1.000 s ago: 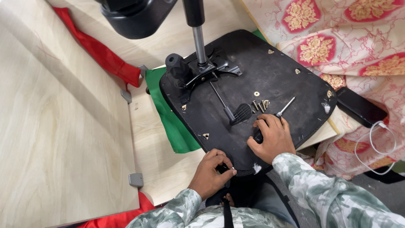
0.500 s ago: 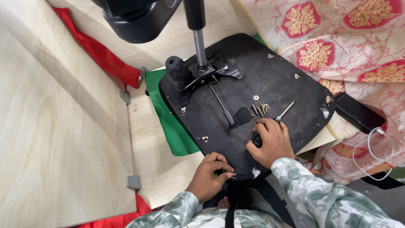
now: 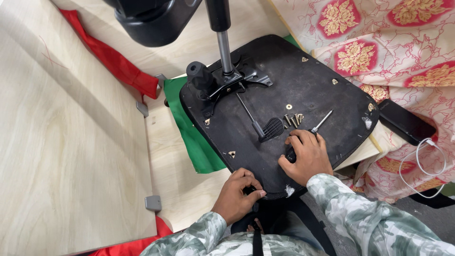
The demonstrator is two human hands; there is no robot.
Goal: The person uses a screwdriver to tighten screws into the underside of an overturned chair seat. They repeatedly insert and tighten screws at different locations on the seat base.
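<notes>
Your left hand (image 3: 237, 195) curls its fingers around the near edge of the black upturned chair seat (image 3: 303, 85), which lies on the wooden counter (image 3: 175, 175) over a green cloth (image 3: 189, 128). Your right hand (image 3: 305, 156) rests on the seat and closes on the screwdriver (image 3: 318, 124). Some loose screws (image 3: 293, 119) lie just beside it.

The upturned black seat base (image 3: 303, 90) lies flat, a screwdriver (image 3: 315, 129) and loose screws (image 3: 293, 119) on it.
</notes>
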